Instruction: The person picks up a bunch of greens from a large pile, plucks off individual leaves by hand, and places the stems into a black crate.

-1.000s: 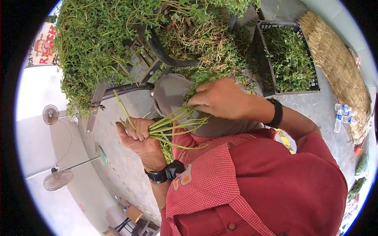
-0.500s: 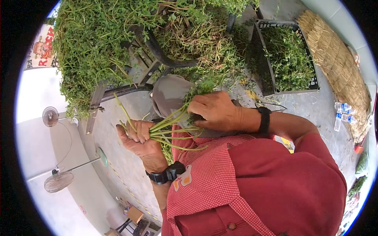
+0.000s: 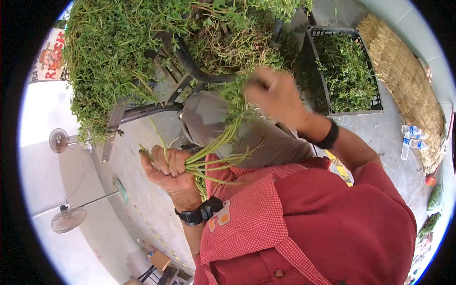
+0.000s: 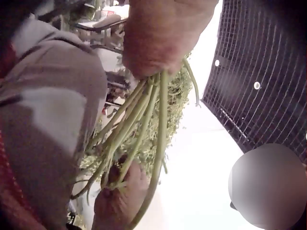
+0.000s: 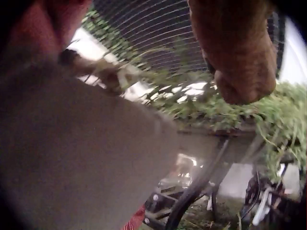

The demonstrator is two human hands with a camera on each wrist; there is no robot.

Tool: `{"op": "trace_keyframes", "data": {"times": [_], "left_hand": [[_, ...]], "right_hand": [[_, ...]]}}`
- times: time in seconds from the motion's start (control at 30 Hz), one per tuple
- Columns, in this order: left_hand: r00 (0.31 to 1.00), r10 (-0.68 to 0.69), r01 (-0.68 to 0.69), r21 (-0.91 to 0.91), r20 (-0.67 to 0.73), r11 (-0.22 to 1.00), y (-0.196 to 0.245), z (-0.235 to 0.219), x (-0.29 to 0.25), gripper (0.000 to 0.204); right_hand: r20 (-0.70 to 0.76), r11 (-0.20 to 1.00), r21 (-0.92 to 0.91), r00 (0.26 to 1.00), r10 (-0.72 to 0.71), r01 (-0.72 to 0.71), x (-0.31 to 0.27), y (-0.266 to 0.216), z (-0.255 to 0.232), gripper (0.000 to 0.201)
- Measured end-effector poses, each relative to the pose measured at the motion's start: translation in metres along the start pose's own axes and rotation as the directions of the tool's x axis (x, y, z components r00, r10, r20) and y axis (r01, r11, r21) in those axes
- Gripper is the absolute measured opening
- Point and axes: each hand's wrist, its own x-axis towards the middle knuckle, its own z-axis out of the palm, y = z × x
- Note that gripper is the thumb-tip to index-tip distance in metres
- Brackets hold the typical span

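My left hand (image 3: 167, 162) grips a small bunch of green leafy stems (image 3: 216, 146) by the lower ends. Their pale stalks fan out over the grey trouser knee (image 3: 202, 107), and leafy tops (image 3: 235, 100) bend at the far end. Blurred by motion, my right hand (image 3: 278, 97) has bent fingers right beside those tops; I cannot tell whether anything is pinched in it. From the left wrist, the stems (image 4: 139, 120) hang below the left hand (image 4: 168, 36), with the right hand (image 4: 122, 194) behind them lower down.
A large heap of greens (image 3: 114, 61) covers a raised surface in front, with more greens (image 3: 237, 47) below it. A black crate (image 3: 380, 110) of greens stands at the right, beside a straw roll (image 3: 399, 80) and plastic bottles (image 3: 412, 137). Dark curved chair legs (image 3: 199, 69) are near the knee.
My right hand came in onto the leafy part of the bunch, then moved away forward and up. The left hand kept its grip nearly in place while the stems shifted.
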Motion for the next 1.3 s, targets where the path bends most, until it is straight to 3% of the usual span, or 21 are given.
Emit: {"op": "trace_keyframes", "data": {"times": [0.03, 0.07, 0.1, 0.13, 0.23, 0.27, 0.33, 0.37, 0.4, 0.43, 0.47, 0.53, 0.57, 0.7, 0.87, 1.0, 1.2, 1.27, 1.3], "left_hand": [[1.0, 0.004, -0.004, 0.024, 0.0, 1.0, 0.003, 0.002, 0.0, 0.044], [1.0, 0.004, -0.004, 0.053, -0.008, 0.999, 0.005, 0.002, -0.002, 0.044], [1.0, 0.005, -0.005, 0.065, -0.001, 0.998, 0.004, 0.001, -0.003, 0.043], [1.0, 0.006, -0.006, 0.065, -0.002, 0.998, 0.003, 0.001, -0.002, 0.043], [1.0, -0.014, 0.012, 0.081, 0.019, 0.997, 0.0, 0.002, -0.001, 0.042], [0.998, -0.027, 0.02, 0.113, 0.053, 0.993, -0.001, 0.004, -0.001, 0.042], [0.996, -0.039, 0.027, 0.146, 0.083, 0.989, 0.001, 0.007, -0.001, 0.042], [0.989, -0.074, 0.05, 0.176, 0.131, 0.983, 0.004, 0.008, -0.001, 0.042], [0.978, -0.109, 0.072, 0.206, 0.179, 0.976, 0.006, 0.008, -0.002, 0.042], [0.978, -0.109, 0.071, 0.206, 0.177, 0.976, 0.005, 0.01, -0.002, 0.042], [0.978, -0.094, 0.054, 0.213, 0.186, 0.976, 0.003, 0.011, -0.003, 0.042], [0.977, -0.083, 0.039, 0.219, 0.197, 0.975, 0.002, 0.012, -0.002, 0.042], [0.973, -0.088, 0.038, 0.225, 0.215, 0.974, 0.002, 0.013, -0.002, 0.041], [0.958, -0.096, 0.023, 0.259, 0.271, 0.966, 0.002, 0.019, -0.003, 0.04], [0.948, -0.114, 0.031, 0.27, 0.297, 0.962, 0.003, 0.022, -0.002, 0.041], [0.963, -0.09, 0.015, 0.282, 0.253, 0.959, 0.002, 0.022, -0.003, 0.043], [0.98, -0.042, -0.013, 0.273, 0.194, 0.962, -0.002, 0.021, -0.004, 0.042], [0.985, -0.044, -0.006, 0.291, 0.165, 0.957, -0.011, 0.024, -0.004, 0.042], [0.99, -0.044, 0.0, 0.31, 0.135, 0.951, -0.014, 0.025, -0.004, 0.043]], "right_hand": [[0.035, 0.93, 0.253, 0.963, 0.267, -0.267, 0.016, 0.0, -0.017, 0.011], [0.038, 0.929, 0.252, 0.962, 0.269, -0.27, 0.023, 0.004, -0.031, 0.011], [0.208, 0.766, 0.55, 0.943, 0.26, -0.333, 0.028, 0.008, -0.043, 0.012], [0.358, 0.504, 0.763, 0.914, 0.191, -0.405, 0.031, 0.008, -0.05, 0.013], [0.421, 0.465, 0.723, 0.859, 0.291, -0.511, 0.031, -0.017, -0.053, 0.013], [0.418, 0.465, 0.724, 0.86, 0.292, -0.51, 0.032, -0.012, -0.053, 0.013], [0.561, 0.59, 0.631, 0.822, 0.102, -0.504, 0.033, 0.001, -0.051, 0.017], [0.563, 0.587, 0.631, 0.82, 0.103, -0.507, 0.032, 0.002, -0.047, 0.017], [0.503, 0.807, 0.515, 0.864, -0.01, -0.29, 0.029, 0.001, -0.041, 0.019], [0.466, 0.936, 0.349, 0.873, -0.142, -0.035, 0.027, -0.002, -0.037, 0.023], [0.466, 0.936, 0.35, 0.873, -0.14, -0.037, 0.024, -0.005, -0.034, 0.023], [0.655, 0.968, 0.249, 0.742, -0.139, -0.039, 0.017, -0.013, -0.03, 0.02], [0.641, 0.972, 0.231, 0.746, -0.182, 0.039, 0.013, -0.01, -0.024, 0.016], [0.636, 0.961, 0.245, 0.726, -0.261, 0.131, 0.005, -0.01, -0.013, 0.018], [0.639, 0.914, 0.055, 0.689, -0.341, 0.401, -0.005, -0.008, 0.001, 0.023], [0.655, 0.914, -0.04, 0.702, -0.281, 0.403, -0.01, -0.001, 0.011, 0.022], [0.538, 0.918, 0.16, 0.747, -0.39, 0.364, -0.011, 0.003, 0.011, 0.015], [0.44, 0.949, -0.078, 0.865, -0.243, 0.306, -0.011, 0.001, 0.012, 0.012], [0.438, 0.949, -0.08, 0.866, -0.241, 0.304, -0.009, 0.0, 0.016, 0.012]]}}
